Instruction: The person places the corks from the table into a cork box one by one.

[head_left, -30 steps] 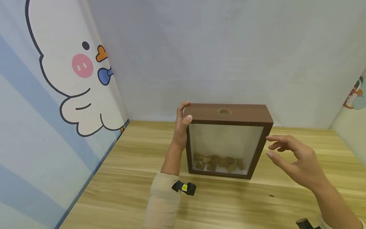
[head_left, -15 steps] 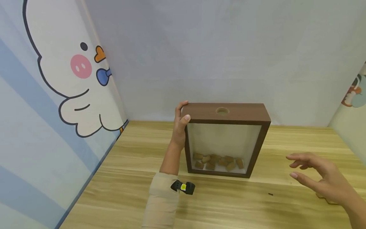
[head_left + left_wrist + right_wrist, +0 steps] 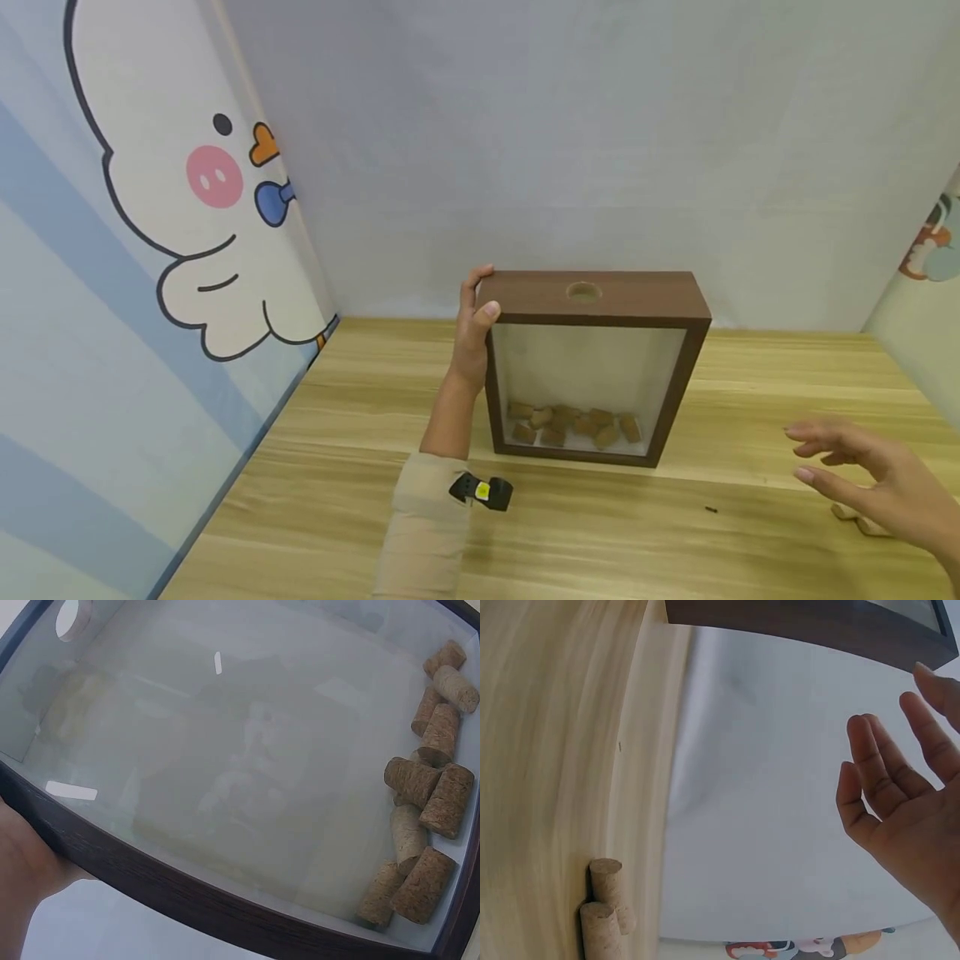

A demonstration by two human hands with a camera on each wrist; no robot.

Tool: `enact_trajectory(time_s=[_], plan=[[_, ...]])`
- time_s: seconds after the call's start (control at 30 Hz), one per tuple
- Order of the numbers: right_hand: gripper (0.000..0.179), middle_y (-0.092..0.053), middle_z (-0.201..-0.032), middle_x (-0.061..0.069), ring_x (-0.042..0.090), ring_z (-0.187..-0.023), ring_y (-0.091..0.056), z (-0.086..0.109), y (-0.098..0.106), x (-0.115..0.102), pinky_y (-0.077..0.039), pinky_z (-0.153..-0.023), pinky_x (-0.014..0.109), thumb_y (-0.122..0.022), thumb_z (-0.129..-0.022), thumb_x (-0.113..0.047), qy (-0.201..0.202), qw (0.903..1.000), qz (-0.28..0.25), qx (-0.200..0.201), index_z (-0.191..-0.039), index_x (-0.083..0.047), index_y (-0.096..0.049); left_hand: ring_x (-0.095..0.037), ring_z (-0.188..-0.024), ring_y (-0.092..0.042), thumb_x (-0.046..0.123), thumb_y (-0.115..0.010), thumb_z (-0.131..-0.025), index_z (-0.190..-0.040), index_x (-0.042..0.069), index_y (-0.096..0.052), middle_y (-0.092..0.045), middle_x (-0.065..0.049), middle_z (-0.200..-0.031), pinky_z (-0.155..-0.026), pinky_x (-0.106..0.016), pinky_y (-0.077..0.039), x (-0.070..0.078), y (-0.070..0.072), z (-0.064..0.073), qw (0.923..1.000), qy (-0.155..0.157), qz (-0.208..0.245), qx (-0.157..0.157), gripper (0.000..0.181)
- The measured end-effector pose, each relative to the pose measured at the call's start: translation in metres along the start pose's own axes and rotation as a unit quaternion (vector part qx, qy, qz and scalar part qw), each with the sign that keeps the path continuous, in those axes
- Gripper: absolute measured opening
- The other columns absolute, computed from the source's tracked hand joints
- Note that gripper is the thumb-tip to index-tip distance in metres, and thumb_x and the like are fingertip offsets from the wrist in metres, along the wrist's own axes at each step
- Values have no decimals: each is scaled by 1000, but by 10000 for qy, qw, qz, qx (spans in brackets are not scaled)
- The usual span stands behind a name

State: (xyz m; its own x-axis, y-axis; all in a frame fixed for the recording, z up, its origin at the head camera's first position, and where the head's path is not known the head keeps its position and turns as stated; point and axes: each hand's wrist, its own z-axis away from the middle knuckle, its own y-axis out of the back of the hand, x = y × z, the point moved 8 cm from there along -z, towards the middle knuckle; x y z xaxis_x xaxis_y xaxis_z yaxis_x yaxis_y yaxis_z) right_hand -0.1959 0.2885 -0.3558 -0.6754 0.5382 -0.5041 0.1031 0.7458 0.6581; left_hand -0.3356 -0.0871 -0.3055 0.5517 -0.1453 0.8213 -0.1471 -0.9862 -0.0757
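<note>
A brown shadow box (image 3: 637,302) with a clear front and a round hole in its top stands upright on the table. Several wine corks (image 3: 424,885) lie along its bottom inside. My left hand (image 3: 474,333) grips the box's upper left corner, thumb at the front and fingers behind. My right hand (image 3: 873,483) is off to the right of the box, fingers loosely bent and holding nothing. Below it on the table lie loose corks (image 3: 604,930), partly covered by the hand in the head view.
The wood-grain table (image 3: 337,517) reaches back to a pale grey backdrop (image 3: 600,150). A cartoon-printed panel (image 3: 217,292) borders the left side. A tiny dark scrap (image 3: 711,509) lies in front of the box.
My right hand has moved away from the box's right side, right and down toward the loose corks, which have come into view. The left hand keeps its grip on the box.
</note>
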Motion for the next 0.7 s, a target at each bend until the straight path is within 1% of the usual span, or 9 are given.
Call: enact_trajectory(time_s=[0.07, 0.13, 0.2, 0.27, 0.37, 0.47, 0.57, 0.7], plan=[[48, -56, -117, -14, -2, -91, -55, 4, 0, 9, -41, -74, 10, -68, -68, 19, -208, 9997, -116, -97, -112, 1, -59, -23, -133, -11, 69, -51, -75, -136, 10, -29, -14, -7, -148, -101, -54, -10, -1, 1, 0, 10000, 19, -21, 9, 87], [46, -55, -116, -19, -3, -91, -55, 9, 0, 20, -41, -73, 11, -68, -72, 16, -501, 9983, -193, -235, -114, 0, -58, -23, -133, -12, 70, -52, -74, -136, 10, -30, -15, -7, -148, -101, -54, -10, -1, 1, 0, 10000, 21, -9, 21, 88], [43, -54, -115, -23, -4, -91, -55, 15, 0, 30, -42, -71, 12, -67, -74, 14, -697, 9966, -247, -362, -113, 1, -58, -22, -133, -12, 70, -53, -73, -136, 11, -29, -16, -6, -147, -101, -54, -10, -2, 2, 0, 10000, 36, -14, 29, 89], [41, -53, -115, -25, -4, -90, -55, 20, 0, 38, -44, -68, 13, -67, -75, 13, -802, 9954, -237, -472, -113, 1, -58, -22, -134, -11, 71, -52, -74, -136, 11, -29, -16, -4, -147, -101, -54, -10, -2, 1, 1, 10000, 65, -26, 0, 90], [40, -52, -115, -26, -4, -90, -55, 29, 2, 48, -46, -65, 16, -67, -75, 14, -823, 9945, -289, -582, -112, 2, -58, -21, -135, -7, 72, -51, -74, -137, 11, -28, -13, -3, -148, -101, -55, -7, -4, 0, 2, 9998, 158, -84, -33, 91], [41, -50, -115, -27, -6, -91, -53, 36, 4, 59, -46, -62, 18, -66, -75, 14, -903, 9930, -285, -712, -114, 2, -57, -22, -135, -5, 70, -50, -75, -137, 10, -27, -11, -4, -149, -101, -56, -6, -5, 0, 2, 9998, 168, -90, -43, 89], [40, -46, -116, -31, -10, -92, -49, 44, 6, 73, -46, -61, 19, -65, -78, 11, -1145, 9887, -250, -933, -116, -1, -57, -22, -135, -5, 67, -50, -76, -137, 10, -27, -12, -5, -149, -101, -57, -5, -4, -1, 1, 9999, 145, -81, -46, 87], [37, -38, -115, -36, -13, -92, -44, 55, 8, 96, -49, -59, 30, -64, -82, 6, -1577, 9795, -157, -1242, -117, -1, -56, -22, -135, -6, 65, -49, -77, -137, 9, -27, -14, -5, -148, -101, -56, -6, -2, -1, 0, 9999, 84, -112, -47, 84]])
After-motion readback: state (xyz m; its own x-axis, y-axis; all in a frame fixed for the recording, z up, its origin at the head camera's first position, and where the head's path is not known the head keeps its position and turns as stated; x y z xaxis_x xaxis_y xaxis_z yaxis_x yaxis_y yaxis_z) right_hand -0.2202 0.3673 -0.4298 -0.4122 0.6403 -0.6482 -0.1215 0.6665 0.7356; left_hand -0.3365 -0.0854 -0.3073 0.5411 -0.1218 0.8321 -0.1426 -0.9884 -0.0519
